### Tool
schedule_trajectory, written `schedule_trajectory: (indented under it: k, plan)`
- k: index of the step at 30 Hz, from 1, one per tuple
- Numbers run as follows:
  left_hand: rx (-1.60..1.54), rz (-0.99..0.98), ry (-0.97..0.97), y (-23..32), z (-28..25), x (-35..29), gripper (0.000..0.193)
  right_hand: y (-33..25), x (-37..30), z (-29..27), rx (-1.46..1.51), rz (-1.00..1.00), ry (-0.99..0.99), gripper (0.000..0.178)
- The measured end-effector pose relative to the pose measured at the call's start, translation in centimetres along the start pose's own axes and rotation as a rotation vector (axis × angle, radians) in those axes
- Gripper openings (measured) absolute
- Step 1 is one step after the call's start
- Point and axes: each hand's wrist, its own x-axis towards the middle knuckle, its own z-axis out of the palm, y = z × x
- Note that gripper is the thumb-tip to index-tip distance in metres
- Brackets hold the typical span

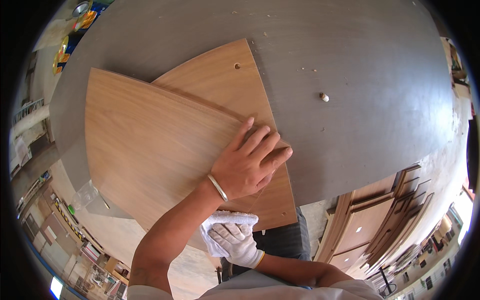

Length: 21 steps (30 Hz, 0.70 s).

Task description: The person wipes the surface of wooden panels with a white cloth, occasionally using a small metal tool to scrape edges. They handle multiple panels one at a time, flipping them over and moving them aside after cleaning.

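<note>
Two wooden panels lie crossed on the grey table. The upper panel [150, 135] has a curved left edge and covers part of the lower panel [225, 70], which has a round hole near its far corner. My bare left hand [245, 162], a bracelet at its wrist, rests with fingers spread over the upper panel's right corner. In a white glove, my right hand [237, 245] closes on a folded white cloth [232, 217] at the panels' near edge. The glove hides part of the cloth, and my left forearm crosses the upper panel.
On the grey table [370, 55] lie a small white-and-brown piece [324, 97] and scattered crumbs. A clear plastic bottle [86, 194] is by the left table edge. Stacked wooden boards [367, 225] lean at the lower right. Colourful containers [62, 55] stand beyond the far left edge.
</note>
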Motion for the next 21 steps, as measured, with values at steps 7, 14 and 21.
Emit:
schedule_trajectory:
  k: [7, 14, 21]
  plan:
    - [-0.034, -0.032, -0.001, 0.7, -0.1, -0.1, 0.049, 0.0, 0.8, -2.8, 0.014, 0.000, -0.114, 0.056]
    - [-0.182, -0.010, 0.136, 3.9, 2.7, -2.1, 0.045, -1.4, 3.9, -1.8, -0.113, -0.151, -0.223, 0.040]
    - [-0.257, -0.268, 0.445, 4.3, -2.1, -7.9, 0.055, -0.1, 9.2, 1.8, 0.208, 0.255, -0.152, 0.062]
